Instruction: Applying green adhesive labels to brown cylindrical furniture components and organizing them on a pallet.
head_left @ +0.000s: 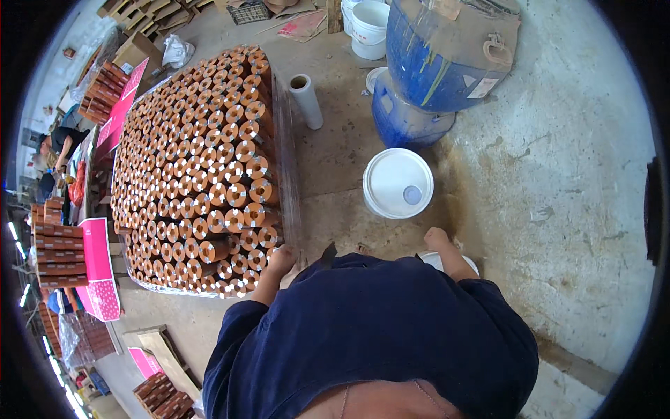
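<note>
My left hand hangs low beside the near right corner of a large stack of brown rolls. Its fingers look curled, and nothing shows in it. My right hand is balled up in front of me, also with nothing visible in it. Just ahead of that hand stands a white lidded bucket with a round grey-blue patch on its lid. Beneath my right forearm is another white bucket, mostly hidden by the arm and my dark blue shirt.
Clear film wraps the side of the roll stack. A white film roll stands right of it. A blue jug, a large blue drum and white buckets line the wall. At far left, a person works near stacked brown boxes.
</note>
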{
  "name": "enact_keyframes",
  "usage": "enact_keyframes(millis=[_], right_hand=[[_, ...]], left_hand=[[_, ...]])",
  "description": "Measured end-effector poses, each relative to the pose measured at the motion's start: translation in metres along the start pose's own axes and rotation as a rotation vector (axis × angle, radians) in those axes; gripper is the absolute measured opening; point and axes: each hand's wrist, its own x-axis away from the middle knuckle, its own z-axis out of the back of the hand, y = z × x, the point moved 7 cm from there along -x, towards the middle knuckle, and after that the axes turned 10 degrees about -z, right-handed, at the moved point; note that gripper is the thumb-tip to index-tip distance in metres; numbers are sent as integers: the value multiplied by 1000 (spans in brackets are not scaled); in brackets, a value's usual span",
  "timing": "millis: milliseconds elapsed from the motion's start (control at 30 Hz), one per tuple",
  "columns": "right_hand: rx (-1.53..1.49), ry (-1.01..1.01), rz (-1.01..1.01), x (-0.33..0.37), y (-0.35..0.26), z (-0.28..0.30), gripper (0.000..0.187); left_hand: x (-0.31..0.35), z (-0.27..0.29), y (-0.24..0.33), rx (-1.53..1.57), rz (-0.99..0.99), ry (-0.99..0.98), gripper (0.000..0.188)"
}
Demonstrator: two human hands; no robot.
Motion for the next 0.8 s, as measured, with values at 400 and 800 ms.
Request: enact_keyframes(millis=[400, 800], right_hand=[[-331, -220, 442, -42, -206, 78, 17], [98, -134, 418, -195, -331, 147, 15]], left_hand=[[-93, 19, 9, 210, 40, 10, 38], [-240, 131, 0, 370, 72, 28, 43]])
